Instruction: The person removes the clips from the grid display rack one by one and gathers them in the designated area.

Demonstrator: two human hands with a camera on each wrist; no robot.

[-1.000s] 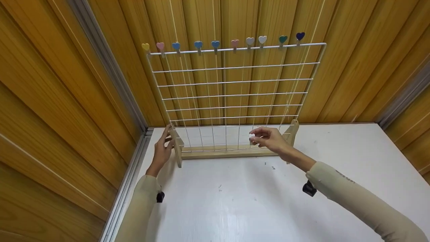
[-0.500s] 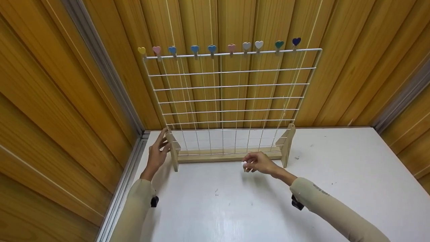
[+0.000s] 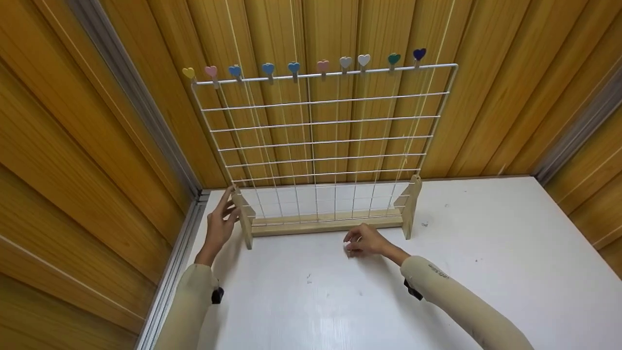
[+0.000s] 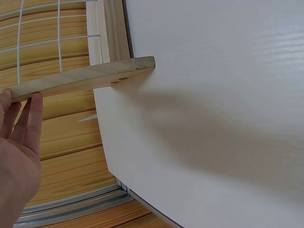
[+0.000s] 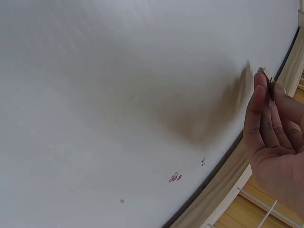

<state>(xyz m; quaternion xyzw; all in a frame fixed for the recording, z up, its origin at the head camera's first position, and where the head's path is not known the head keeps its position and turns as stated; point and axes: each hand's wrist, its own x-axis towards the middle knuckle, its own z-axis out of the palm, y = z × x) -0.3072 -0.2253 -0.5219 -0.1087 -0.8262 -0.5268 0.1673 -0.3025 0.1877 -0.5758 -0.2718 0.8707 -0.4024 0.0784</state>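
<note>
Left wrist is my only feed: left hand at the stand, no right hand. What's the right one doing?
Observer: The right hand pinches a clip between thumb and fingers.
Operator: My frame cuts off the top wire. Anything on it?
Observer: Yes, ten heart clips in a row.
Operator: Which colours at the ends?
Observer: A yellow clip at the left end, a dark blue clip nearest the right.
</note>
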